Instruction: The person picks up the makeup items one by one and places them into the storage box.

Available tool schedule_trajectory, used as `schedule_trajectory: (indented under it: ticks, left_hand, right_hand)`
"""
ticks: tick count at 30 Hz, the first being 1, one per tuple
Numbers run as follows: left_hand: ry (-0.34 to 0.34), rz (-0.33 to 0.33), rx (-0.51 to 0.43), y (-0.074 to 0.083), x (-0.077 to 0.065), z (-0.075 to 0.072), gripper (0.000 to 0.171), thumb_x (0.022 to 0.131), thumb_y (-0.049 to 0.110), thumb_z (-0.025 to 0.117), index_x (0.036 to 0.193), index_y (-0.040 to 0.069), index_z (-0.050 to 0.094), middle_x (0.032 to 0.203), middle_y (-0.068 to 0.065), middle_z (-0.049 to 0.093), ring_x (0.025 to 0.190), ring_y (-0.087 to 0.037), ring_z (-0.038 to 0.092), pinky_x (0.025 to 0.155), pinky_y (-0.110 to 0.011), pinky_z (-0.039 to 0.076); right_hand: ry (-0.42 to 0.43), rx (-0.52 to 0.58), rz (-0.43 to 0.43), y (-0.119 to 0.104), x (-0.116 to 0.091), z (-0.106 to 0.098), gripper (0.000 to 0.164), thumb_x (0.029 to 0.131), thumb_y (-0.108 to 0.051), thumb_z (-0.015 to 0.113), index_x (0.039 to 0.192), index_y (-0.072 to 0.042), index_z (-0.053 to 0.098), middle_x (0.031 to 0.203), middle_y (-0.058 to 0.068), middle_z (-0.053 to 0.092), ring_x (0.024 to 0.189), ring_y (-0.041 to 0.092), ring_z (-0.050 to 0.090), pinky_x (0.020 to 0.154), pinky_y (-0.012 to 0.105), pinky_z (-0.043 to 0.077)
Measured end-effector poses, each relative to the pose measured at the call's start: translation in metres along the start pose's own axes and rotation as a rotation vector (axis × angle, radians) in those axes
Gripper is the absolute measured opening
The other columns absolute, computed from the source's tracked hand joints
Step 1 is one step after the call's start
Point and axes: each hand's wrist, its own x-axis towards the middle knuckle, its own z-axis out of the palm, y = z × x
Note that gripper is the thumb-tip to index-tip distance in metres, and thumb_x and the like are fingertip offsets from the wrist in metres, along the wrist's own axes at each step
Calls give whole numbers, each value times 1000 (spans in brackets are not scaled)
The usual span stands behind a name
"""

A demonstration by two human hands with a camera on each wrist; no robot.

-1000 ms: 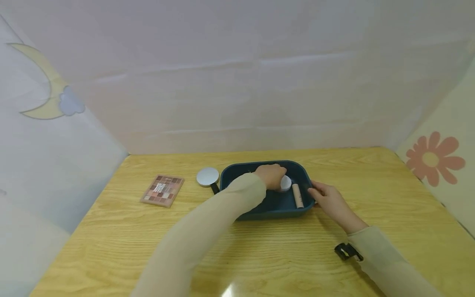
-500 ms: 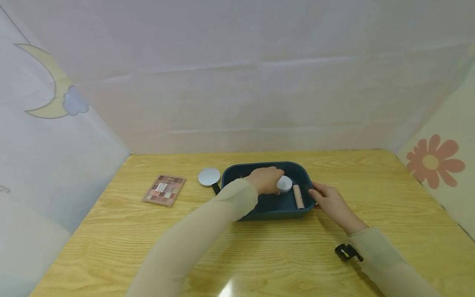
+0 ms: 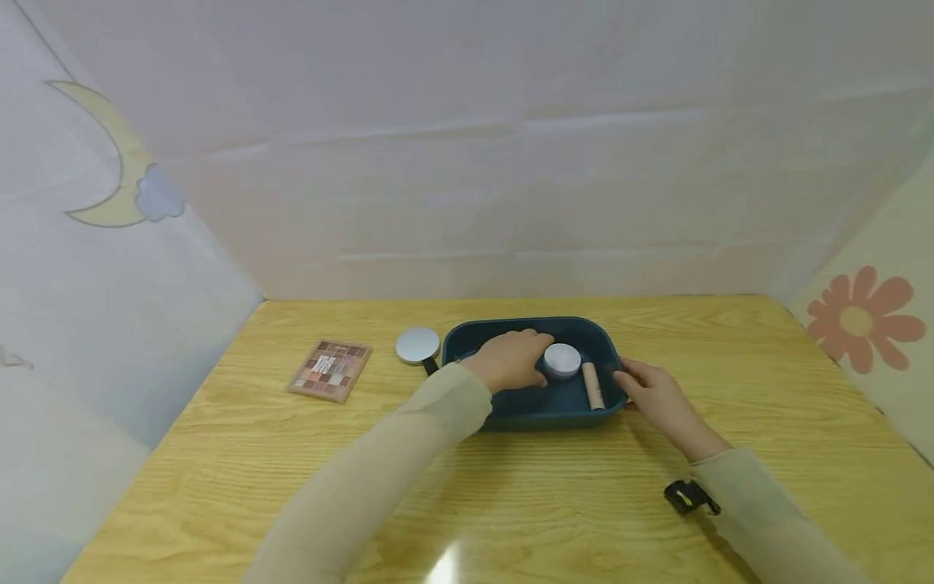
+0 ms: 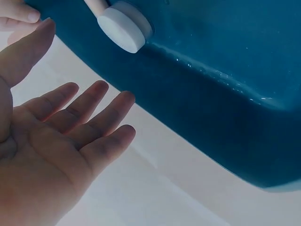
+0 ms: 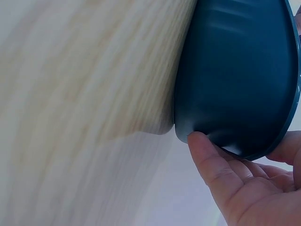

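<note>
A dark blue rectangular bin [image 3: 540,422] stands on the table. In it, toward the right, lie a white round cosmetic case [image 3: 563,360] and a slim beige tube [image 3: 593,386]. My left hand [image 3: 513,357] hovers over the bin, just left of the case. In the left wrist view the fingers of this hand [image 4: 56,136] are spread and loosely bent, with nothing in them and apart from the case [image 4: 123,28]. My right hand [image 3: 657,397] holds the bin's right end; in the right wrist view its thumb and fingers [image 5: 207,150] pinch the rim and wall. The bin's left part is hidden behind my left arm.
Left of the bin lies a round silver-faced item [image 3: 418,345] with a black handle, its handle end close against the bin. Farther left is a makeup palette [image 3: 331,371]. A fabric backdrop [image 3: 467,203] rises behind the wooden table [image 3: 540,503].
My left hand has let go of the white round case and drawn back to the left, so more of the case shows. The right hand keeps its hold on the bin.
</note>
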Motion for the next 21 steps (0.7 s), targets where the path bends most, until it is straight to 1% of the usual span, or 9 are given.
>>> schedule_trajectory:
  ticks: [4,8,15,21]
  left_hand:
    - [-7,-12,-14,-2,-3,0,68,97,30,69,155,14,39,157,-7,43,141,-24,45,113,-35,42]
    - [-8,-7,-30,-3,-6,0,68,97,31,69,156,14,39,158,-8,42,142,-24,44,114,-36,40]
    - [9,-24,-22,-6,-12,1,68,96,32,69,155,15,40,156,-7,44,139,-24,48,111,-36,43]
    - [19,-30,-36,-12,-18,3,69,96,32,70,155,15,39,156,-7,44,139,-23,48,112,-35,43]
  right_hand:
    - [-4,3,6,1,1,0,51,109,-12,41,146,21,30,138,43,45,113,48,61,78,41,61]
    - [-10,7,19,2,1,-1,51,109,-11,40,147,21,28,140,43,43,113,48,61,78,40,61]
    - [-17,15,16,1,2,-1,51,109,-11,40,147,21,28,140,44,42,112,49,61,77,40,61]
    - [-18,6,30,0,2,-1,51,110,-12,40,147,20,28,140,43,43,113,48,61,78,40,61]
